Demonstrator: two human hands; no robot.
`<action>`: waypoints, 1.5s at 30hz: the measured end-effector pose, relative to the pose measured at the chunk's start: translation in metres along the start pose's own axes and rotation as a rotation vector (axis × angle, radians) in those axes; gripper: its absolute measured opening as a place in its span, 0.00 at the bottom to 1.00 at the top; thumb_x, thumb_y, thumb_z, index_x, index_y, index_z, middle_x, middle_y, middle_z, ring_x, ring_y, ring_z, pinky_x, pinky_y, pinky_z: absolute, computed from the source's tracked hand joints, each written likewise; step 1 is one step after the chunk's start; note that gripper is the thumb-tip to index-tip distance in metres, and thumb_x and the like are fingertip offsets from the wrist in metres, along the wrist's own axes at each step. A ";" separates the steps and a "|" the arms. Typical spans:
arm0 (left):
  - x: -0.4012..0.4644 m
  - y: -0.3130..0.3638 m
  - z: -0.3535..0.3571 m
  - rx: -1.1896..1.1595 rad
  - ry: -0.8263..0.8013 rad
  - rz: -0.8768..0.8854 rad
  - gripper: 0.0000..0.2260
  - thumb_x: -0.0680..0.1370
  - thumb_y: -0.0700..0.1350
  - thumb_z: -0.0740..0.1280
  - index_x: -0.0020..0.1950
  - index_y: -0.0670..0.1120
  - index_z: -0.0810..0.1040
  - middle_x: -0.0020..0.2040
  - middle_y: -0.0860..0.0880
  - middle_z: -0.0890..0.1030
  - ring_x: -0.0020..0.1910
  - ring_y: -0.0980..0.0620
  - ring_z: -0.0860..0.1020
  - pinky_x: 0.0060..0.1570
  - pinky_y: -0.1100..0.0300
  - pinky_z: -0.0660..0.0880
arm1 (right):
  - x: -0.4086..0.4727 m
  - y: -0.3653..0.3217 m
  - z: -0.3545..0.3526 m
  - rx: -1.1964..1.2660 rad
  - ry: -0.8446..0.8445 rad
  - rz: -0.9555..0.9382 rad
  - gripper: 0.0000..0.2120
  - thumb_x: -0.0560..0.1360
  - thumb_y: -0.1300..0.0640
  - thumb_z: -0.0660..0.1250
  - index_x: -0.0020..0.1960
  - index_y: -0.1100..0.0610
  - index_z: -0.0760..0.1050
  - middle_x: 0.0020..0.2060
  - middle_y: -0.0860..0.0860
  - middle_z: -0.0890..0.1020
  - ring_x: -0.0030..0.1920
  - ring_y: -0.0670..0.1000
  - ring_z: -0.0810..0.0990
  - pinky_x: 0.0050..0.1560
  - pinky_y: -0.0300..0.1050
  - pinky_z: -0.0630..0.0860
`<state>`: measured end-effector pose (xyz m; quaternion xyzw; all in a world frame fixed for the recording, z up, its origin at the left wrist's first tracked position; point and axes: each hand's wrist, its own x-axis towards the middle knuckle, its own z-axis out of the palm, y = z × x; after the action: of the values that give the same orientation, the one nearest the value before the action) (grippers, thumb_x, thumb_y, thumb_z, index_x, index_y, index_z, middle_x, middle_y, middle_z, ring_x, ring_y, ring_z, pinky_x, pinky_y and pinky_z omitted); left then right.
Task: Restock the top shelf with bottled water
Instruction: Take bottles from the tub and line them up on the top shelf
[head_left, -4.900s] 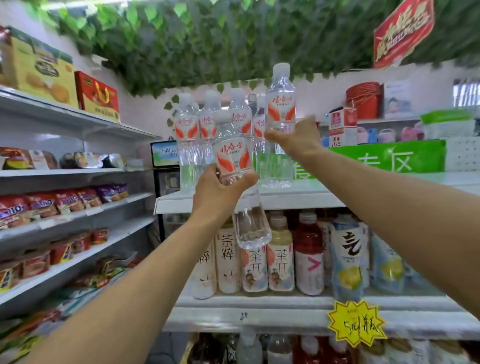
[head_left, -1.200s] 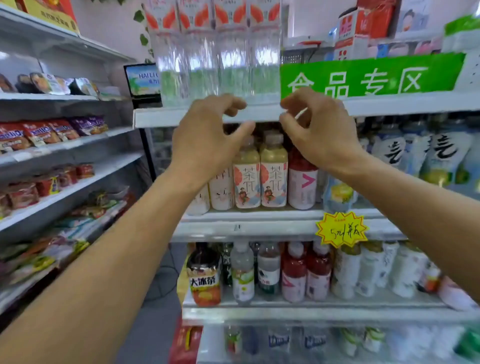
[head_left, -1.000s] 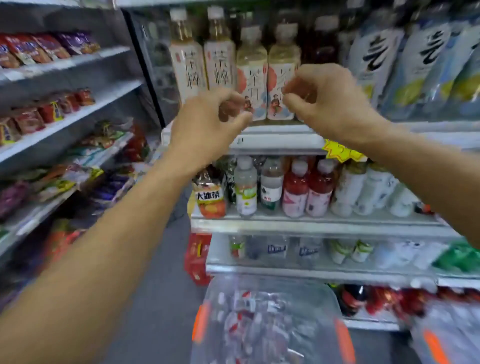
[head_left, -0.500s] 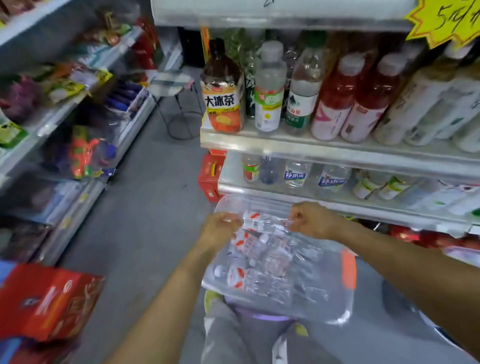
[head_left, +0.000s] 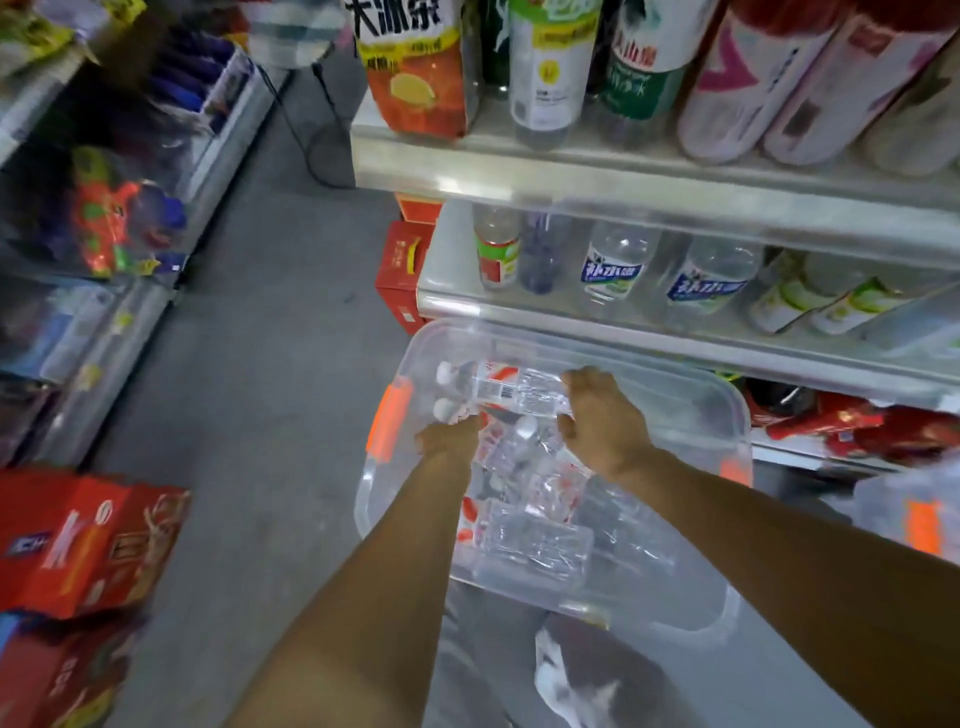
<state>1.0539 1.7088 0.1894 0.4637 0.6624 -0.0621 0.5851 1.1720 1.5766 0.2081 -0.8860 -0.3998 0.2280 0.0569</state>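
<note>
The shelves (head_left: 649, 176) of drinks stand just behind a clear bin (head_left: 675, 519) on the floor, and the water bottles (head_left: 524, 535) lie heaped inside it. This looks like the pick-up step; next each bottle must be lifted out and raised to the top shelf, which is out of view. Both arms reach down into the bin. The right hand (head_left: 602, 421) curls over one bottle (head_left: 509, 387); the left hand (head_left: 449, 439) reaches among the caps, its grip hidden.
</note>
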 end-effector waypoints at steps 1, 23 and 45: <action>0.001 -0.004 0.002 -0.016 -0.014 -0.024 0.15 0.77 0.48 0.72 0.57 0.38 0.76 0.47 0.44 0.77 0.39 0.48 0.77 0.43 0.55 0.76 | 0.008 -0.004 0.000 -0.057 -0.004 -0.015 0.22 0.80 0.58 0.62 0.72 0.61 0.63 0.68 0.58 0.70 0.69 0.57 0.67 0.64 0.49 0.69; -0.021 -0.015 0.006 -0.147 -0.112 -0.035 0.28 0.68 0.48 0.79 0.62 0.38 0.74 0.46 0.45 0.79 0.38 0.49 0.78 0.32 0.59 0.78 | 0.007 -0.023 -0.008 0.257 -0.203 0.187 0.38 0.68 0.52 0.78 0.70 0.61 0.63 0.62 0.58 0.76 0.63 0.59 0.75 0.64 0.53 0.72; -0.303 0.157 -0.051 -0.336 -0.103 1.097 0.16 0.69 0.38 0.78 0.54 0.47 0.80 0.43 0.52 0.86 0.44 0.52 0.85 0.45 0.56 0.81 | -0.135 -0.043 -0.298 0.813 0.463 -0.187 0.20 0.68 0.46 0.73 0.55 0.44 0.68 0.43 0.43 0.83 0.42 0.39 0.81 0.44 0.41 0.78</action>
<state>1.0907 1.6651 0.5299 0.6363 0.2964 0.3340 0.6290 1.1986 1.5309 0.5334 -0.7796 -0.3327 0.1564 0.5070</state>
